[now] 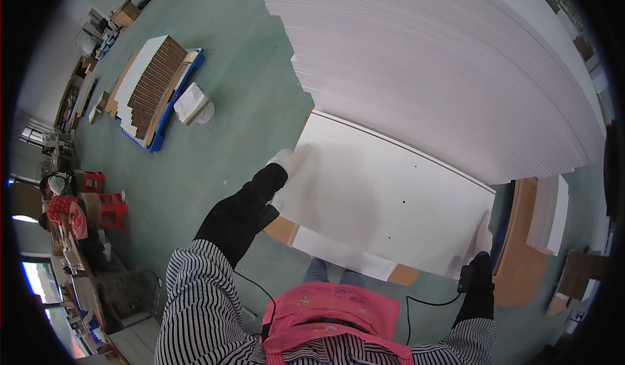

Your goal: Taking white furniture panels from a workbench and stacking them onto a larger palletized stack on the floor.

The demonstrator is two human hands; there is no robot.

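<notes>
A large white panel (364, 196) with a few small dark holes lies in front of me, its far long edge beside a tall stack of pale boards (416, 72). At the panel's left edge is my left hand (286, 161) in a white glove, gripping that side with the fingers lying over the top face. My right hand (482, 238), gloved too, holds the opposite short edge near the near right corner; part of its fingers is hidden. Below the panel's near edge, another white sheet (338, 254) and brown board show.
Brown boards (517, 235) and a white stack (549, 215) stand at the right. Far left, a blue pallet (156, 140) carries stacked panels, beside a white bucket (204, 112) with a box on it. A person (65, 215) is near red stools (112, 210) and a workbench.
</notes>
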